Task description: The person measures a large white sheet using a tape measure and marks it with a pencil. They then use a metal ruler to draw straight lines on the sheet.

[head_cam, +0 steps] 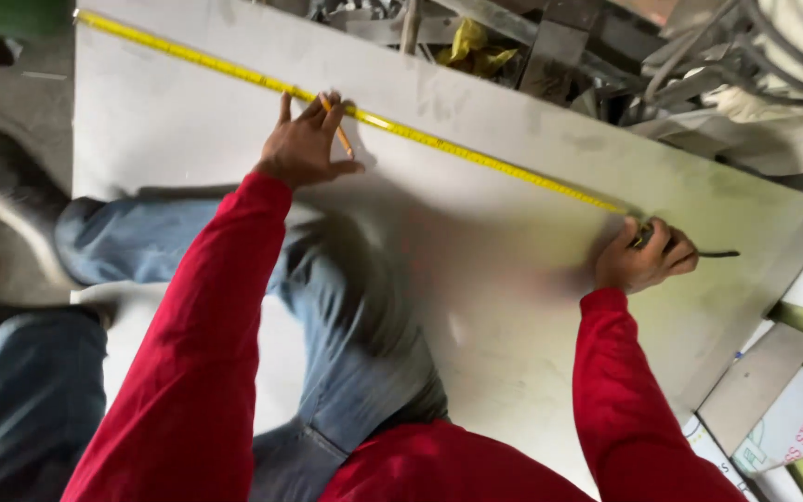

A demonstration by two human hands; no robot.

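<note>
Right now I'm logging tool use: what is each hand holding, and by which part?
Left hand: a pencil, gripped mid-shaft at the yellow tape. Right hand: wrapped around the tape measure's case, mostly hidden.

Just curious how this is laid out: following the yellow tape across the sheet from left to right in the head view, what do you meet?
Free end of the tape measure → left hand holding a pencil → right hand at the tape's other end.

Bare sheet lies open between the hands; scrap metal apparently crowds its far edge.
</note>
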